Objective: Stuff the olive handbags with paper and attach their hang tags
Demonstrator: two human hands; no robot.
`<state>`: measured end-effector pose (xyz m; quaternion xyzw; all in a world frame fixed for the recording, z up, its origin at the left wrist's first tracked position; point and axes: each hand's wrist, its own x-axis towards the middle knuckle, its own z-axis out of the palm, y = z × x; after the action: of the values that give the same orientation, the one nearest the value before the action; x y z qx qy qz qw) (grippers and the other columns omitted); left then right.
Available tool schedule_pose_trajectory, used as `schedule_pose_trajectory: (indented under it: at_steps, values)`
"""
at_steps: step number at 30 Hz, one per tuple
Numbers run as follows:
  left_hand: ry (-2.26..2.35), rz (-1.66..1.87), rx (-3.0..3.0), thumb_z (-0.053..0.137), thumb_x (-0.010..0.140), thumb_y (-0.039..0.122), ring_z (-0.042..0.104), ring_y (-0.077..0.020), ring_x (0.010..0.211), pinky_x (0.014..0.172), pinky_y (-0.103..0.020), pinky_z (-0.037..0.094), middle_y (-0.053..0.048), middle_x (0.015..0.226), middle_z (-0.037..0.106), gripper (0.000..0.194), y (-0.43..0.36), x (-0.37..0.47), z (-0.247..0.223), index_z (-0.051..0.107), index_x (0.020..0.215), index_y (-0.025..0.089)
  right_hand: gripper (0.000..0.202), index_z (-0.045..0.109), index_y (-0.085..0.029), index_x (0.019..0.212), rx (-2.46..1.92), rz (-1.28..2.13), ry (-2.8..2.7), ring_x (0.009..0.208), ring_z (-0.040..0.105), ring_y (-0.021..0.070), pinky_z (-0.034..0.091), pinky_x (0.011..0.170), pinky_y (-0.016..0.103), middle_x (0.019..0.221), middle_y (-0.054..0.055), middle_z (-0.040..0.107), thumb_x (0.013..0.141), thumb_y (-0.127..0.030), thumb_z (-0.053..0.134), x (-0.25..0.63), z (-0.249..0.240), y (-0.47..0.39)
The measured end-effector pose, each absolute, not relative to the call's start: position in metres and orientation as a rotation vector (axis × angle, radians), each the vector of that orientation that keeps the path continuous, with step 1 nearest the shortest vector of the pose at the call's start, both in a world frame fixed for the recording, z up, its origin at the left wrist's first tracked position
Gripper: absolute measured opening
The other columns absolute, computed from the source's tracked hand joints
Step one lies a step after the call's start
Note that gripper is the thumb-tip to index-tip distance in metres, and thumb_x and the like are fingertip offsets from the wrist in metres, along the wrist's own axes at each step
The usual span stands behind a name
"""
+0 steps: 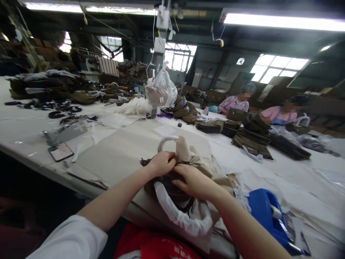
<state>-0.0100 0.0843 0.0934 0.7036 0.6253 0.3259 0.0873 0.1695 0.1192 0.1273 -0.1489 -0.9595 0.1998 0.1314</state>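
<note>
A dark handbag [168, 185] lies on the table edge in front of me. Its front handle [175, 216] is wrapped in white paper and hangs down towards me. The back handle [165, 141] is wrapped too and stands up behind. My left hand [162, 163] has its fingers bent over the bag's top edge. Close beside it, my right hand [194, 181] grips the same top part, with fingertips partly hidden in the opening. Crumpled beige paper [183, 149] sticks up at the bag, and more spreads out to its right.
A blue tape dispenser [265, 207] stands at the right. On the left lie a phone [60, 152] and a grey pouch with a cross [72, 133]. Several olive bags [253, 142] are piled across the table, where two people sit. A plastic-wrapped bundle [161, 91] hangs on a post.
</note>
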Motion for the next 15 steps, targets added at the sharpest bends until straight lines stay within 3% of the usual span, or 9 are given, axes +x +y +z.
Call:
schedule_pose_trajectory:
  at_steps: [1, 3, 5, 6, 8, 11, 13, 15]
  values:
    - [1.864, 0.972, 2.088, 0.045, 0.091, 0.025, 0.063, -0.0185, 0.073, 0.068, -0.028, 0.045, -0.006, 0.078, 0.069, 0.025, 0.086, -0.013, 0.090, 0.063, 0.077, 0.017, 0.022, 0.070, -0.020, 0.103, -0.496, 0.616, -2.676, 0.101, 0.063, 0.0219, 0.049, 0.092, 0.034, 0.105, 0.008, 0.071, 0.085, -0.027, 0.060, 0.195, 0.133, 0.113]
    - [1.869, 1.001, 2.101, 0.051, 0.090, 0.038, 0.065, -0.0207, 0.081, 0.073, -0.030, 0.048, -0.007, 0.086, 0.070, 0.025, 0.086, -0.016, 0.088, 0.064, 0.089, 0.017, 0.024, 0.070, -0.019, 0.086, -0.625, 0.786, -2.368, 0.080, 0.063, 0.0178, 0.050, 0.075, 0.028, 0.084, 0.006, 0.070, 0.092, -0.037, 0.055, 0.244, 0.133, 0.097]
    - [1.885, 0.985, 2.152, 0.061, 0.083, 0.050, 0.066, -0.0257, 0.092, 0.081, -0.034, 0.051, -0.011, 0.098, 0.070, 0.041, 0.084, -0.011, 0.090, 0.062, 0.104, 0.015, 0.057, 0.064, -0.018, 0.060, -0.630, 1.183, -2.278, 0.056, 0.056, 0.0142, 0.045, 0.058, 0.026, 0.056, 0.004, 0.058, 0.097, -0.054, 0.039, 0.284, 0.117, 0.081]
    - [1.883, 0.935, 2.189, 0.063, 0.081, 0.054, 0.066, -0.0284, 0.097, 0.085, -0.036, 0.051, -0.014, 0.102, 0.069, 0.050, 0.083, -0.007, 0.092, 0.060, 0.109, 0.013, 0.064, 0.065, -0.018, 0.058, -0.651, 1.423, -2.357, 0.053, 0.055, 0.0138, 0.045, 0.056, 0.025, 0.052, 0.004, 0.057, 0.095, -0.061, 0.037, 0.298, 0.105, 0.074]
    - [1.838, 0.795, 2.263, 0.058, 0.085, 0.055, 0.065, -0.0317, 0.103, 0.091, -0.040, 0.051, -0.017, 0.106, 0.069, 0.053, 0.083, 0.002, 0.095, 0.059, 0.113, 0.010, 0.054, 0.072, -0.017, 0.069, -0.856, 1.703, -2.488, 0.053, 0.058, 0.0139, 0.045, 0.053, 0.023, 0.056, 0.003, 0.063, 0.088, -0.062, 0.049, 0.315, 0.077, 0.065]
    - [1.732, 0.665, 2.347, 0.044, 0.095, 0.048, 0.065, -0.0315, 0.108, 0.096, -0.042, 0.049, -0.018, 0.113, 0.069, 0.045, 0.083, 0.010, 0.096, 0.060, 0.113, 0.010, 0.030, 0.074, -0.019, 0.090, -1.284, 1.476, -2.457, 0.070, 0.067, 0.0197, 0.054, 0.067, 0.028, 0.073, 0.005, 0.072, 0.078, -0.045, 0.063, 0.322, 0.042, 0.079]
    - [1.664, 0.646, 2.400, 0.038, 0.098, 0.044, 0.063, -0.0301, 0.113, 0.099, -0.041, 0.048, -0.016, 0.118, 0.068, 0.042, 0.083, 0.010, 0.094, 0.062, 0.113, 0.013, 0.031, 0.074, -0.021, 0.093, -1.375, 1.111, -2.294, 0.082, 0.069, 0.0260, 0.056, 0.082, 0.038, 0.080, 0.009, 0.074, 0.073, -0.041, 0.061, 0.324, 0.031, 0.107]
    - [1.654, 0.638, 2.427, 0.034, 0.100, 0.041, 0.063, -0.0289, 0.114, 0.100, -0.040, 0.048, -0.015, 0.118, 0.068, 0.042, 0.081, 0.008, 0.092, 0.063, 0.112, 0.013, 0.042, 0.073, -0.021, 0.097, -1.235, 0.813, -2.143, 0.092, 0.069, 0.0332, 0.054, 0.089, 0.050, 0.090, 0.014, 0.074, 0.066, -0.047, 0.062, 0.324, 0.031, 0.141]
